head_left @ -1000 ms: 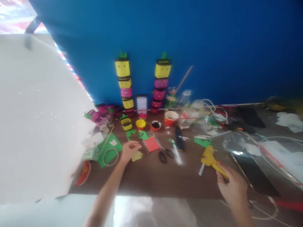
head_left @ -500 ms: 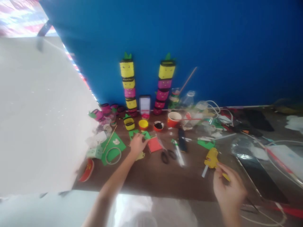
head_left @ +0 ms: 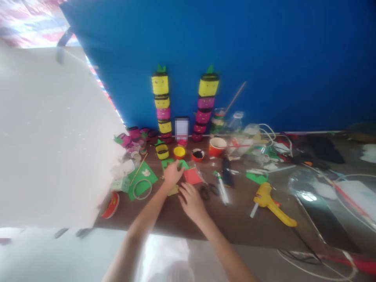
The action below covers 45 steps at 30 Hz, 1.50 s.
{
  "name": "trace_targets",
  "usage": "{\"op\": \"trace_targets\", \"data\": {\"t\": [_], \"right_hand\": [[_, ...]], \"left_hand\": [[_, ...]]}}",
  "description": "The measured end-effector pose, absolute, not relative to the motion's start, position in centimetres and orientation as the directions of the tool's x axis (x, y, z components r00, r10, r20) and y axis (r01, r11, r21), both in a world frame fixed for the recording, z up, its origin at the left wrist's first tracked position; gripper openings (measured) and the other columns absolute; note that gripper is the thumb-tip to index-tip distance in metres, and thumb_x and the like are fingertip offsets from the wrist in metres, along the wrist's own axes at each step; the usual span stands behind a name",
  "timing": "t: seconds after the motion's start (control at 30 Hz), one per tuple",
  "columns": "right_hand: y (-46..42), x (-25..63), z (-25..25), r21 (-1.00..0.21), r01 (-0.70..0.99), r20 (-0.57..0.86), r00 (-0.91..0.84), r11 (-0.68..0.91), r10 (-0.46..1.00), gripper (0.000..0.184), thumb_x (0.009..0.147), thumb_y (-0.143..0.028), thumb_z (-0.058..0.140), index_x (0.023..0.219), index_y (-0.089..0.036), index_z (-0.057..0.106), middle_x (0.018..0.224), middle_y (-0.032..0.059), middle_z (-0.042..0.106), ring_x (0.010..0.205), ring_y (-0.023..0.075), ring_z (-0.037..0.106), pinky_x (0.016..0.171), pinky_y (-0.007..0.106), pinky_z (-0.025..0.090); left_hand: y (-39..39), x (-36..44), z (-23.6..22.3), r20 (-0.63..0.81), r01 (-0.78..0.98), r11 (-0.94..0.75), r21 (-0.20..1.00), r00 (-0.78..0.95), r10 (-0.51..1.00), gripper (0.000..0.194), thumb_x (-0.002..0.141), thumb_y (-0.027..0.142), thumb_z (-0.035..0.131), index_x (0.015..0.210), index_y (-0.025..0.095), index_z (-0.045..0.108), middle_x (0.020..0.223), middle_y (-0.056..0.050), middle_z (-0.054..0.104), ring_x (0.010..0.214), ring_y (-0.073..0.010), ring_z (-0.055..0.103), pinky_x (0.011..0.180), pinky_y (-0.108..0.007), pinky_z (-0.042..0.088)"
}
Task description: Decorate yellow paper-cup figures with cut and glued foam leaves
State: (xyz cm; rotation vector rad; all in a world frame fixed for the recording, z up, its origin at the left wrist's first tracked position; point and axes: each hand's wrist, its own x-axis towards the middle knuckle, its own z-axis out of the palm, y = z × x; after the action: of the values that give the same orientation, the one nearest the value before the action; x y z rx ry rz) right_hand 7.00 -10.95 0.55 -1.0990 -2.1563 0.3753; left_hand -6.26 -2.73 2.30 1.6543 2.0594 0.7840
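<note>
My left hand (head_left: pixel 172 173) reaches over green craft sheet pieces (head_left: pixel 184 164) near the middle of the table, its fingers curled downward. What it pinches, if anything, is hidden. Just to its right, my right hand (head_left: pixel 192 200) has fingers stretched out and slightly apart, and nothing shows in it. Between the hands lies a small dull-yellow scrap (head_left: pixel 174 190). Beyond my right fingertips is a red square sheet (head_left: pixel 192 176), with dark-handled scissors (head_left: pixel 205 192) beside it. A yellow hot glue gun (head_left: pixel 272 203) with a white glue stick rests on the table, apart from both hands.
Two stacks of yellow and pink face-decorated cups (head_left: pixel 160 85) (head_left: pixel 208 87) stand against the blue wall. Cups of yellow (head_left: pixel 179 152) and black (head_left: pixel 197 155) contents sit before them. A tape ring (head_left: pixel 142 189) lies left; a dark tablet-like slab (head_left: pixel 329 223), cables and plastic clutter fill the right.
My right hand has let go of the yellow glue gun, now lying on the table, and has moved left beside my left hand. The left hand stays over the green pieces.
</note>
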Motion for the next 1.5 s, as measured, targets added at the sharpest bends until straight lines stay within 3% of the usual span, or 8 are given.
{"op": "trace_targets", "data": {"t": [0.4, 0.6, 0.8, 0.97, 1.13, 1.2, 1.33, 1.5], "right_hand": [[-10.1, 6.5, -0.6, -0.526, 0.581, 0.468, -0.413, 0.621, 0.782, 0.024, 0.084, -0.013, 0.047, 0.094, -0.021, 0.068, 0.087, 0.0057, 0.071, 0.084, 0.0191, 0.063, 0.082, 0.036, 0.048], [-6.6, 8.6, 0.1, -0.545, 0.647, 0.493, -0.269, 0.534, 0.828, 0.029, 0.089, -0.021, 0.040, 0.098, -0.021, 0.067, 0.097, 0.0089, 0.069, 0.097, 0.0223, 0.061, 0.088, 0.041, 0.044], [-4.7, 8.2, -0.8, -0.490, 0.633, 0.438, -0.416, 0.600, 0.797, 0.025, 0.081, -0.012, 0.046, 0.085, -0.020, 0.069, 0.097, 0.0078, 0.070, 0.095, 0.0214, 0.060, 0.087, 0.040, 0.044], [-5.1, 8.3, -1.4, -0.470, 0.647, 0.406, -0.445, 0.600, 0.798, 0.028, 0.082, -0.012, 0.042, 0.093, -0.018, 0.067, 0.101, 0.0091, 0.068, 0.098, 0.0218, 0.059, 0.087, 0.041, 0.044], [-6.6, 8.6, -1.3, -0.463, 0.664, 0.380, -0.449, 0.587, 0.808, 0.029, 0.080, -0.011, 0.045, 0.099, -0.019, 0.065, 0.101, 0.0079, 0.068, 0.096, 0.0226, 0.060, 0.084, 0.039, 0.046], [-7.3, 8.6, -1.3, -0.462, 0.672, 0.370, -0.447, 0.579, 0.814, 0.029, 0.079, -0.011, 0.046, 0.099, -0.020, 0.065, 0.101, 0.0069, 0.069, 0.094, 0.0228, 0.061, 0.083, 0.039, 0.046], [-8.2, 9.1, -1.1, -0.460, 0.698, 0.363, -0.415, 0.548, 0.834, 0.034, 0.079, -0.011, 0.043, 0.104, -0.021, 0.064, 0.107, 0.0063, 0.066, 0.099, 0.0208, 0.059, 0.085, 0.036, 0.046], [-8.1, 13.0, 0.6, -0.431, 0.835, 0.349, -0.195, 0.342, 0.916, 0.038, 0.076, -0.006, 0.038, 0.102, -0.018, 0.063, 0.104, 0.0109, 0.062, 0.102, 0.0232, 0.055, 0.089, 0.039, 0.045]], "left_hand": [[-3.2, -9.3, 2.3, 0.056, 0.729, 0.117, 0.675, -0.209, 0.976, 0.028, 0.085, 0.033, 0.047, 0.080, 0.017, 0.069, 0.079, -0.004, 0.070, 0.073, -0.0152, 0.062, 0.068, -0.023, 0.042], [-4.8, -10.0, 1.4, 0.084, 0.694, 0.091, 0.714, -0.214, 0.973, 0.041, 0.088, 0.034, 0.039, 0.063, 0.014, 0.064, 0.059, -0.002, 0.065, 0.059, -0.0128, 0.058, 0.059, -0.020, 0.040], [-6.6, -10.9, 1.5, 0.109, 0.716, 0.163, 0.679, -0.317, 0.942, 0.040, 0.091, 0.034, 0.031, 0.079, 0.014, 0.064, 0.069, -0.004, 0.067, 0.060, -0.0119, 0.059, 0.059, -0.020, 0.040], [-7.3, -12.9, 2.4, 0.079, 0.784, 0.266, 0.560, -0.370, 0.926, 0.020, 0.082, 0.030, 0.053, 0.081, 0.013, 0.063, 0.060, -0.006, 0.062, 0.060, -0.0185, 0.060, 0.059, -0.025, 0.041], [-8.6, -12.3, 3.7, 0.135, 0.829, 0.309, 0.465, -0.412, 0.901, 0.027, 0.088, 0.027, 0.039, 0.097, 0.015, 0.062, 0.078, -0.013, 0.064, 0.078, -0.0242, 0.062, 0.068, -0.031, 0.044], [-9.4, -11.2, 3.8, 0.176, 0.861, 0.219, 0.458, -0.330, 0.928, 0.026, 0.086, 0.024, 0.043, 0.106, 0.021, 0.059, 0.098, -0.010, 0.063, 0.091, -0.0215, 0.060, 0.076, -0.030, 0.045], [-10.9, -8.7, 2.3, 0.261, 0.826, -0.388, 0.408, 0.301, 0.917, 0.029, 0.082, 0.020, 0.049, 0.109, 0.022, 0.057, 0.113, -0.008, 0.059, 0.108, -0.0207, 0.054, 0.094, -0.034, 0.042], [-11.2, -8.0, 0.4, 0.242, 0.768, -0.534, 0.354, 0.476, 0.845, 0.034, 0.085, 0.023, 0.046, 0.119, 0.021, 0.049, 0.129, -0.010, 0.050, 0.128, -0.0237, 0.038, 0.106, -0.046, 0.031]]}}
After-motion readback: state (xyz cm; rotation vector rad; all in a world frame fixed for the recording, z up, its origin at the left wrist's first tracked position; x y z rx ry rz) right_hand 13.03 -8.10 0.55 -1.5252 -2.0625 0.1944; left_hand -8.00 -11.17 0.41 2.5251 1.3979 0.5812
